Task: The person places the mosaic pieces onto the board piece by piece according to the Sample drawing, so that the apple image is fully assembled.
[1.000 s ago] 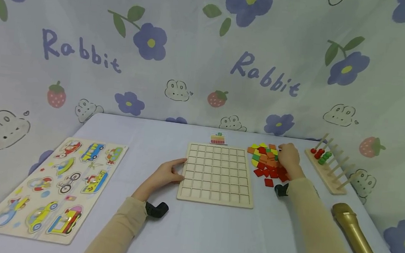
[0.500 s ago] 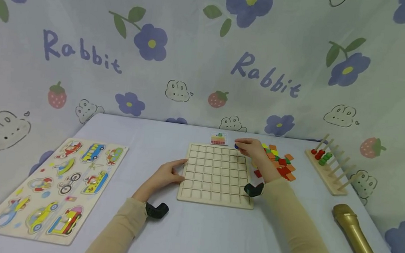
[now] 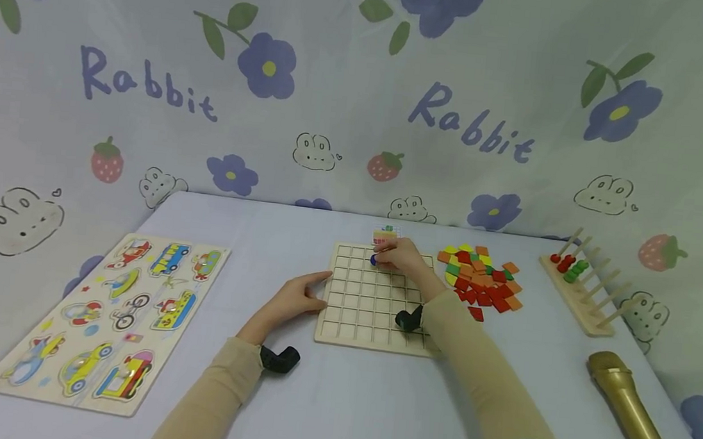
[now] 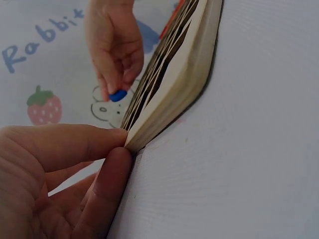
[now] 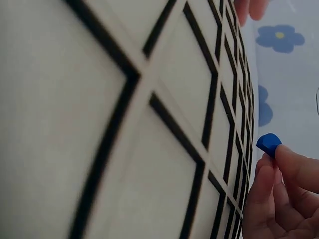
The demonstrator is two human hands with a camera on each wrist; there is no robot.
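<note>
Over the far rows of a wooden grid board (image 3: 350,304), my right hand (image 3: 405,257) pinches a small blue piece (image 5: 269,144) between thumb and fingertips. The piece looks smooth and rounded at one end in the right wrist view. My left hand (image 3: 294,297) stays at the board's left side, thumb and finger spread and touching its edge; the left wrist view shows these fingertips (image 4: 115,164) right at the rim. The grid squares in sight hold no tiles, and the right arm hides some of them. A small picture card (image 3: 386,234) lies behind the board, partly covered by the right hand.
Red, orange, yellow and green tiles (image 3: 484,283) lie piled to the board's right. Beyond them is a wooden peg rack (image 3: 589,296) with red and green beads. A gold microphone (image 3: 635,419) lies at the right, a vehicle puzzle board (image 3: 110,324) at the left.
My right hand has left the tile pile and moved left across the board's far side, carrying the blue piece. Some tiles in the pile shifted. The left hand holds its place.
</note>
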